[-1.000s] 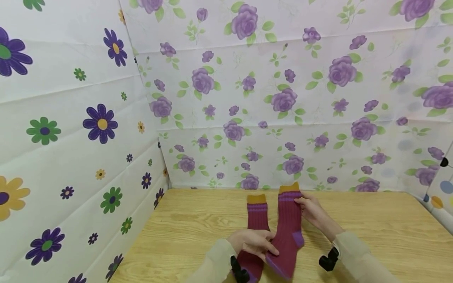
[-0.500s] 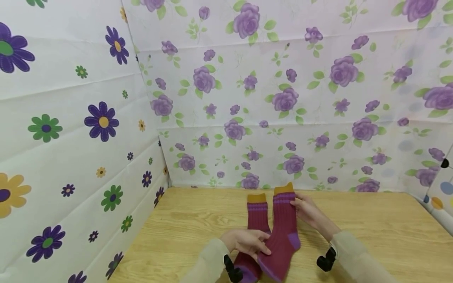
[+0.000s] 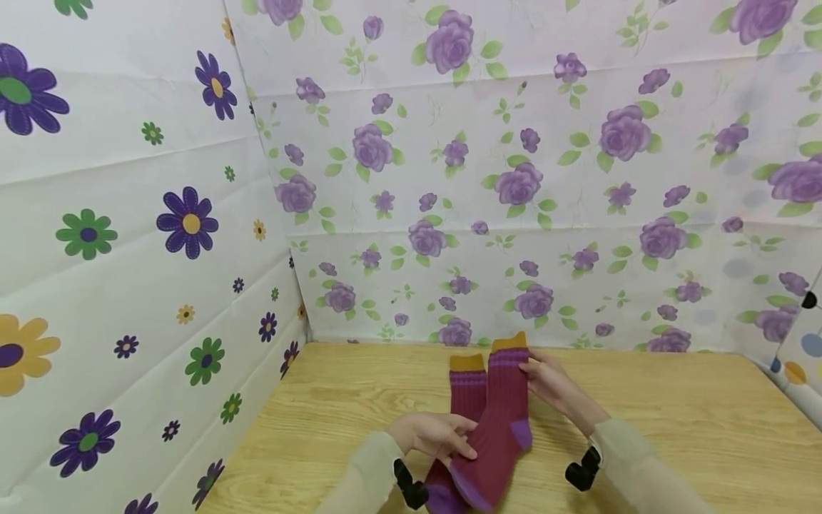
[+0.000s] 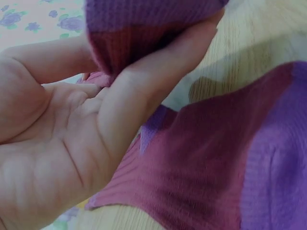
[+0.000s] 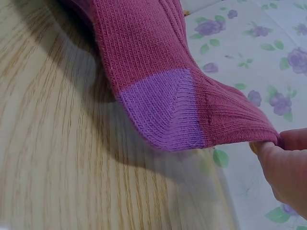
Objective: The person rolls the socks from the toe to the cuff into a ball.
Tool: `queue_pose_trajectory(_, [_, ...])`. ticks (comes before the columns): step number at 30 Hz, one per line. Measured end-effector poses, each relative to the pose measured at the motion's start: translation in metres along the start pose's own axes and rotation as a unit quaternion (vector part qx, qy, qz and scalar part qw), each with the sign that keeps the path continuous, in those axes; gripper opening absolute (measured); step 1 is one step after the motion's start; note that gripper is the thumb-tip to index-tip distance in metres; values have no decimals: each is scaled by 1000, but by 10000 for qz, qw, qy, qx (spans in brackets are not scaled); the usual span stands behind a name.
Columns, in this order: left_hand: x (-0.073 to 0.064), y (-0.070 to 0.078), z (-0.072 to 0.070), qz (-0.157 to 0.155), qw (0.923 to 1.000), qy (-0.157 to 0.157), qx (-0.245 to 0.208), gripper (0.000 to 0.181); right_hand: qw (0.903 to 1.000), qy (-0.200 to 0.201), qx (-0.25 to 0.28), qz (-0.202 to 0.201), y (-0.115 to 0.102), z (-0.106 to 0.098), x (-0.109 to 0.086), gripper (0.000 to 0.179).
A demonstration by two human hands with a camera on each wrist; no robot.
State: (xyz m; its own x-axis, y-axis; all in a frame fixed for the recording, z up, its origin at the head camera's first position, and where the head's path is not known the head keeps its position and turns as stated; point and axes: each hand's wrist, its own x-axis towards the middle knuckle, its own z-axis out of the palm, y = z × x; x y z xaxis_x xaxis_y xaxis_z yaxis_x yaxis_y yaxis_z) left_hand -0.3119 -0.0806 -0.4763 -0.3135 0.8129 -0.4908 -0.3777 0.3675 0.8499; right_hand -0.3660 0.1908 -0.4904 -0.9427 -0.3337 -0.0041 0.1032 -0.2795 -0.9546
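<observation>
Both hands hold one maroon sock (image 3: 491,450) with a mustard cuff, purple stripes and purple heel and toe. My left hand (image 3: 433,435) pinches it near the toe, the thumb on top. By the striped leg under the cuff, my right hand (image 3: 555,389) pinches its right edge. In the right wrist view the held sock (image 5: 144,57) hangs above the table, its purple heel in the middle. A matching sock (image 3: 467,392) lies flat to the left, partly covered by the held one and my left hand. The left wrist view shows this lower sock (image 4: 201,158) beneath my palm.
The wooden table (image 3: 359,385) runs back to a white wall cloth (image 3: 398,300) with purple roses. On the left hangs another cloth (image 3: 148,300) with bold daisies. A dotted cloth (image 3: 809,357) edges the right side.
Both hands have shifted left with the held sock between them. It now overlaps more of the lying sock, which has stayed in place.
</observation>
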Motion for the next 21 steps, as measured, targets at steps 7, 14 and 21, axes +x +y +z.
queue_pose_trajectory(7, [-3, -5, -5, 37, 10000, -21, 76, 54, 10000, 9, 18, -80, 4, 4, 4, 57])
queue_pose_trajectory(14, [-9, -11, -9, 73, 9999, -37, 122, 57, 9999, 60, 20, -105, 6, 10, 4, 58])
queue_pose_trajectory(21, [-15, -16, -14, 166, 9992, -366, 90, 59, 10000, -54, 27, -70, 6, 16, 7, 60])
